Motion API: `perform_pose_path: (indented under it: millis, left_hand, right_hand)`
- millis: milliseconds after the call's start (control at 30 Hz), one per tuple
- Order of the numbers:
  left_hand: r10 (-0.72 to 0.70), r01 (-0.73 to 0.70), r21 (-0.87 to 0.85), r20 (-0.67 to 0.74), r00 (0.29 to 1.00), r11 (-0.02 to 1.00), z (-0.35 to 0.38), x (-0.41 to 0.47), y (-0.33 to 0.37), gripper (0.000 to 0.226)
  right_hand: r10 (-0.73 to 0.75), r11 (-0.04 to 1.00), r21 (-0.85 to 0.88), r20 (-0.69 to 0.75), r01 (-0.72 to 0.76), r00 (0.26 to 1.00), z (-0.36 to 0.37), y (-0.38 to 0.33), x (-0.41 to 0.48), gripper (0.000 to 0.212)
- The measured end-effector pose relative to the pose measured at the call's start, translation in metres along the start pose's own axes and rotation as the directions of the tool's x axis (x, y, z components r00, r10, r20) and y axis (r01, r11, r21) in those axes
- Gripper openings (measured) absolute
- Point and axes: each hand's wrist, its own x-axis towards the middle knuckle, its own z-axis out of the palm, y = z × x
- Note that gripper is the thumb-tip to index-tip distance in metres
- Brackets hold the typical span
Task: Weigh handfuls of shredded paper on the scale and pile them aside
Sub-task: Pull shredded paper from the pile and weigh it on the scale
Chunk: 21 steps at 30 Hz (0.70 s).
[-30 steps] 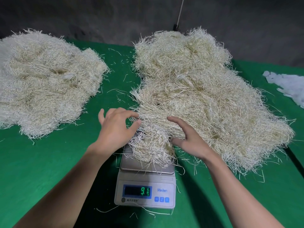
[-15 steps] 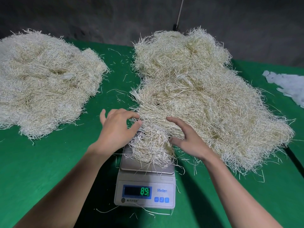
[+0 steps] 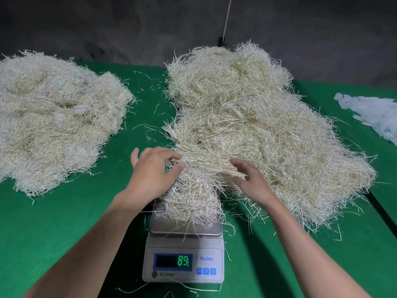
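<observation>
A handful of shredded paper sits on the steel pan of a white scale at the middle of the green table's near edge, and the display shows a green 8.9 beside the blue word "Meilen"; the print beneath is too small to read. The left hand touches the handful's left side with bent fingers, thumb and forefinger close together; whether they pinch strands I cannot tell. The right hand rests slack-fingered where the handful meets the big pile, with another pile by the left edge.
</observation>
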Motion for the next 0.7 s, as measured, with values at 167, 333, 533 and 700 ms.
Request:
perform_pose_path:
  millis: [167, 333, 533, 700]
  left_hand:
    - [0.029, -0.03, 0.031, 0.049, 0.998, 0.999, 0.009, 0.02, 0.023, 0.028]
    - [0.101, -0.101, 0.003, 0.091, 0.991, 0.995, 0.024, 0.046, 0.057, 0.027]
    - [0.088, -0.057, -0.179, 0.168, 0.982, 0.982, 0.048, 0.082, 0.111, 0.022]
    - [-0.055, 0.142, -0.339, 0.252, 0.966, 0.93, 0.068, 0.106, 0.137, 0.016]
  right_hand:
    - [0.099, 0.994, -0.026, -0.215, -0.107, 0.972, -0.032, 0.028, 0.029, 0.043]
    - [0.029, 0.974, -0.184, -0.48, -0.133, 0.877, -0.072, 0.054, 0.069, 0.041]
    - [0.132, 0.846, -0.483, -0.221, -0.226, 0.966, -0.085, 0.08, 0.109, 0.084]
    - [0.023, 0.968, -0.234, -0.275, -0.09, 0.961, -0.114, 0.063, 0.134, 0.046]
